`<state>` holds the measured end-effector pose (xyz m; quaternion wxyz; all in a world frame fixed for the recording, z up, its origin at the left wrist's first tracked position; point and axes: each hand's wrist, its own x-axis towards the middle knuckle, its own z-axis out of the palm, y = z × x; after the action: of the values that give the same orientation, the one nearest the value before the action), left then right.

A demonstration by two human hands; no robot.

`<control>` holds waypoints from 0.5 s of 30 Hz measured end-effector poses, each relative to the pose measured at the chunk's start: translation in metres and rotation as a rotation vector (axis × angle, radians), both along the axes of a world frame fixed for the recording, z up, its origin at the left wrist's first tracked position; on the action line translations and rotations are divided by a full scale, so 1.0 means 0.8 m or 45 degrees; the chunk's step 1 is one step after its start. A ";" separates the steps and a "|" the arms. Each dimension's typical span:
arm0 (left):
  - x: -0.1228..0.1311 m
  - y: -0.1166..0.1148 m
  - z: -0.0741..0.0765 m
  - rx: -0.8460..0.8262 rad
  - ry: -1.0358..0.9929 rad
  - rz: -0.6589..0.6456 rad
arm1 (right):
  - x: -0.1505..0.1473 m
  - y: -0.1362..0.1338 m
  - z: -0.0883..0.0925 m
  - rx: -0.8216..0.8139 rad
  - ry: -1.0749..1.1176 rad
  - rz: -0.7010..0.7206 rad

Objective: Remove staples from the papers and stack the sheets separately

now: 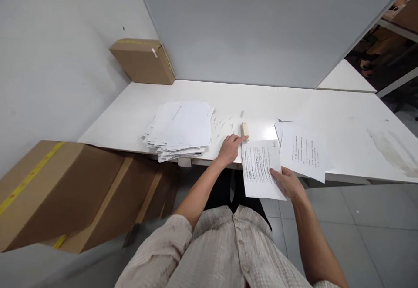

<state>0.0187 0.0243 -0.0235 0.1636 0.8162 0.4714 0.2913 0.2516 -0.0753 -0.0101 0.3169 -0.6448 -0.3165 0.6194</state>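
My right hand [287, 182] grips the lower right edge of a printed sheet [259, 166] that juts over the front edge of the white table [342, 118]. My left hand [231, 147] rests on the table just left of that sheet, forefinger stretched toward a small beige block [245, 129], its tip at or just short of the block; the other fingers are curled. A messy pile of white sheets [181, 129] lies to the left. To the right lies a smaller stack of printed pages [303, 151].
Large cardboard boxes [62, 188] with yellow tape stand at the left, below the table's edge. Another cardboard box [143, 61] leans in the far left corner against the grey partition. Small paper scraps [225, 125] dot the table. Grey tiled floor lies at the right.
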 end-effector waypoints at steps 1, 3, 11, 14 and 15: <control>0.001 0.000 0.000 -0.003 0.011 0.005 | -0.001 0.000 0.001 -0.002 0.010 -0.012; 0.002 0.000 0.000 -0.009 0.021 0.012 | -0.003 0.000 0.002 -0.008 0.024 -0.034; 0.004 0.000 -0.003 0.052 0.055 0.034 | -0.005 0.001 0.001 0.006 0.048 -0.058; 0.004 -0.001 -0.004 0.083 0.049 0.027 | -0.009 -0.002 0.006 0.047 0.026 -0.046; 0.004 -0.002 -0.004 0.096 0.047 0.024 | -0.010 -0.004 0.009 0.067 -0.004 -0.039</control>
<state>0.0215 0.0228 -0.0270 0.1211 0.8227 0.4706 0.2951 0.2440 -0.0786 -0.0030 0.3425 -0.6420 -0.3234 0.6049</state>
